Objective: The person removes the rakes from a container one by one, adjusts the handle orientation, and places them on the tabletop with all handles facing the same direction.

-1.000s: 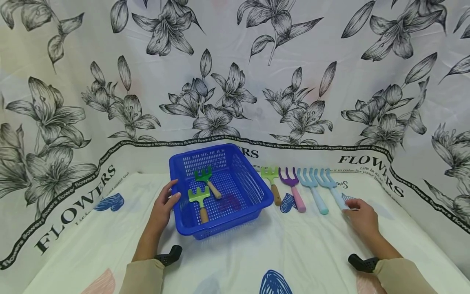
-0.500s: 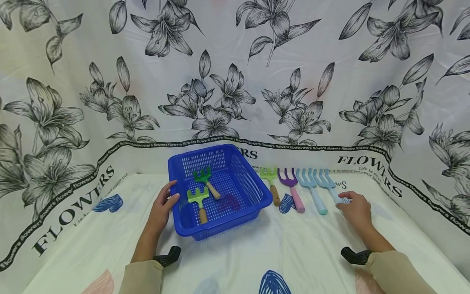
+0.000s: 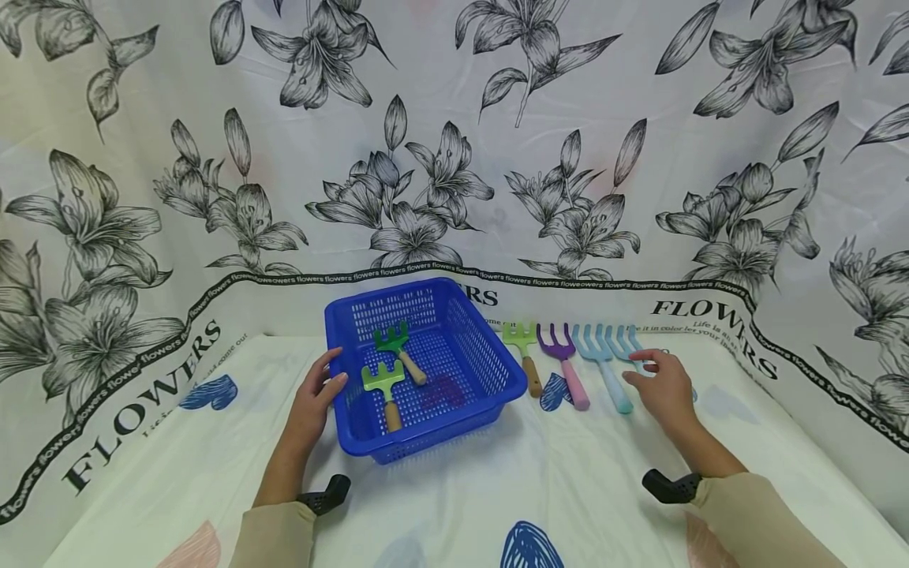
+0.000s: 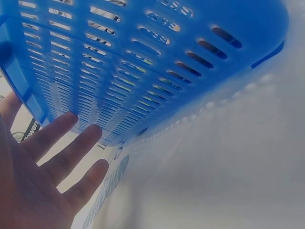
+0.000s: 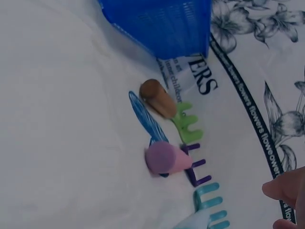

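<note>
Head view, right hand (image 3: 663, 390) over pale blue fork (image 3: 628, 349), three tines.

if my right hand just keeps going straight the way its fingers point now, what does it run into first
Your right hand hovers over the rightmost light blue fork, fingers pointing left. Straight on, it would probably first meet the handle of the neighbouring light blue fork, then the purple fork. Height above them is unclear.

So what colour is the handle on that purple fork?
Pink; the purple fork shows best in the head view.
</note>
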{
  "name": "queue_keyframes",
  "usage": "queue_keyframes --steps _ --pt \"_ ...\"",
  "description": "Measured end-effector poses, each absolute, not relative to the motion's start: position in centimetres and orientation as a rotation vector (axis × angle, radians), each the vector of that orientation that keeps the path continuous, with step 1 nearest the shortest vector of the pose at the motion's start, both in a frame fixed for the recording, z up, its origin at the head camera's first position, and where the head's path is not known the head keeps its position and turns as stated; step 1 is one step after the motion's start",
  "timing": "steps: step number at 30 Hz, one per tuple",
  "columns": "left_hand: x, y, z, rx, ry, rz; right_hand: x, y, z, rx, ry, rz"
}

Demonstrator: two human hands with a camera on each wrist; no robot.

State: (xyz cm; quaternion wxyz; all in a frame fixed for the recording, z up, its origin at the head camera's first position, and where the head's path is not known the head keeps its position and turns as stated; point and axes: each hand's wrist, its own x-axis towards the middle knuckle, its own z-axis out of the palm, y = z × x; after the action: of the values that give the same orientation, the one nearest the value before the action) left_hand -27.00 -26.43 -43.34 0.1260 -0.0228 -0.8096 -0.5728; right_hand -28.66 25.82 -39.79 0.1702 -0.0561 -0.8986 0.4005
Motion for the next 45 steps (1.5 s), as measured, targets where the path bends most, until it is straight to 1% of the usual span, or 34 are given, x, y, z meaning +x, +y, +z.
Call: queue_keyframes --steps 9,15,18,33,45 --pt "-27.0 -26.4 -43.3 -0.073 -2.365 -1.657 -28.6 23.1 -38.9 -0.044 -2.523 1.205" --pt "-26.8 -26.4 -43.1 -0.080 -2.383 -1.640 -29.0 21.5 -39.0 0.199 -2.474 1.115" --pt "-26.8 -26.4 -43.0 -0.090 -2.381 -1.640 -29.2 20.7 -39.1 0.275 -2.459 1.109" --pt "-26.8 -26.4 -43.0 -0.074 -2.388 -1.623 -29.1 16.7 -37.7 0.478 -2.429 1.228" --pt "-26.8 -26.4 -42.9 -0.063 -2.391 -1.628 -29.1 13.9 -37.2 0.608 -2.406 1.218"
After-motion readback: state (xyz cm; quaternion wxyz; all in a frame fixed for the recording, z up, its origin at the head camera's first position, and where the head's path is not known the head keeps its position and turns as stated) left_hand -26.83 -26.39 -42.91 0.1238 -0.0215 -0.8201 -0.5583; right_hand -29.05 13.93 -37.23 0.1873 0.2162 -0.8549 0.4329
